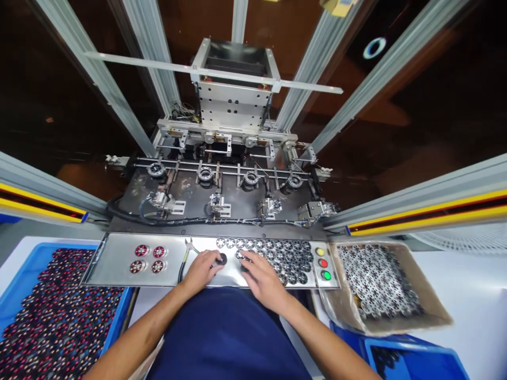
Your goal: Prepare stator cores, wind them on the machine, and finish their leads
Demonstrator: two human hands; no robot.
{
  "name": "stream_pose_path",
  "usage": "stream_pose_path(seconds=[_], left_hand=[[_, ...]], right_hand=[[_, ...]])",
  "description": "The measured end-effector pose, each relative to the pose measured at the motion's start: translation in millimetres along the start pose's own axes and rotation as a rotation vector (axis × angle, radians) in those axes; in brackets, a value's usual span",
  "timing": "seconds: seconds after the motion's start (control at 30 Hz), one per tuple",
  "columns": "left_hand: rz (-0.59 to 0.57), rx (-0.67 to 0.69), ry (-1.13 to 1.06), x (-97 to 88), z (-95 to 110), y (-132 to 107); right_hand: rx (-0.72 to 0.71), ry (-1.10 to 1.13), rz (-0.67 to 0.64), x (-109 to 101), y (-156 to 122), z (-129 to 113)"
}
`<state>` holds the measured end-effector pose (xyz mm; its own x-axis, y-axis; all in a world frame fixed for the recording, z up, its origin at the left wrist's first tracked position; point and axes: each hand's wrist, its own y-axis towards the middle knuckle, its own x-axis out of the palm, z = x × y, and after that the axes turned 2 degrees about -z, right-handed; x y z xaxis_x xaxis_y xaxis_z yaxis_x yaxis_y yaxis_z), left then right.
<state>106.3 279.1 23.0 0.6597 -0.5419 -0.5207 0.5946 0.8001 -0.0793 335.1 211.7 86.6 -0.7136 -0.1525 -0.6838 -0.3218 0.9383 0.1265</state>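
Note:
My left hand [203, 270] pinches a small dark round motor part [223, 259] between thumb and fingers, just above the metal shelf [119, 262]. Close by on the right, my right hand [261, 277] has its fingers curled over another round slotted part [240, 254] at the left end of the rows; the fingertips partly hide it. Several silver-and-black slotted round parts [280, 252] stand in rows beyond that hand. To the left of my left hand lie cutting pliers [189, 247]. Farther left sit several red-and-copper wound stators [141, 250].
Behind the shelf is a machine with several ring fixtures [206, 177]. Yellow, red and green buttons [326, 275] are at the shelf's right end. A blue tray [41, 253] of wound stators stands left, a cardboard box [430, 309] of slotted parts right. Yellow-edged bars [428, 214] flank the machine.

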Motion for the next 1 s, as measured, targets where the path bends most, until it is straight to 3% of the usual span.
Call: stream_pose_path(seconds=[0.23, 0.33, 0.43, 0.5, 0.6, 0.7, 0.83, 0.93, 1.0], left_hand=[[-0.011, -0.072, -0.369, -55.1, 72.5, -31.9], [0.061, -0.089, -0.507, -54.1, 88.1, -43.1], [0.153, -0.110, -0.600, -45.8, 90.5, -47.6], [0.207, -0.128, -0.612, -44.6, 89.4, -49.0], [0.237, -0.141, -0.563, -52.1, 90.1, -50.9], [0.202, -0.116, -0.484, -63.5, 96.6, -51.3], [0.109, -0.049, -0.405, -73.6, 107.5, -51.8], [0.033, -0.005, -0.277, -75.7, 105.5, -52.6], [0.064, -0.015, -0.143, -74.0, 94.1, -48.9]], right_hand=[[-0.261, 0.168, -0.089, -10.3, 50.7, -33.4], [-0.316, 0.209, 0.043, -13.6, 57.1, -54.2], [-0.324, 0.223, 0.142, -17.1, 57.7, -66.9], [-0.295, 0.292, 0.059, -23.9, 60.5, -70.3], [-0.179, 0.461, -0.194, -39.5, 71.3, -69.5], [-0.097, 0.619, -0.418, -52.1, 84.5, -63.9], [-0.130, 0.751, -0.677, -56.0, 93.7, -57.6], [-0.198, 0.794, -0.775, -59.8, 96.9, -58.6], [-0.235, 0.749, -0.768, -69.0, 105.1, -59.3]])
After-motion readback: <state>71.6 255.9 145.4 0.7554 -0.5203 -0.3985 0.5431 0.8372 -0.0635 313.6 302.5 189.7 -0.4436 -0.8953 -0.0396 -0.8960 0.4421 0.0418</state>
